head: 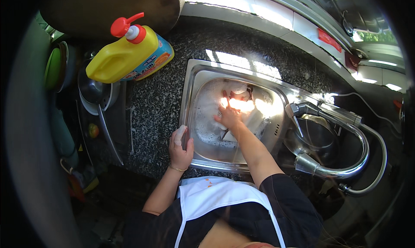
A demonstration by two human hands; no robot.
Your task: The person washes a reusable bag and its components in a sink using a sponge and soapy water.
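Note:
A stainless steel sink set in the counter holds soapy water with foam. My right hand reaches into it with fingers spread, over a whitish item with dark edges, partly under the suds. Bright glare covers the fingertips, so exact contact is hard to see. At the sink's left front corner my left hand rests against the rim, fingers apart and nothing held. One of its fingers has a white wrapping.
A yellow pump bottle stands on the speckled stone counter, back left. A ladle lies over a white bowl at left. The faucet arches over a metal bowl at right.

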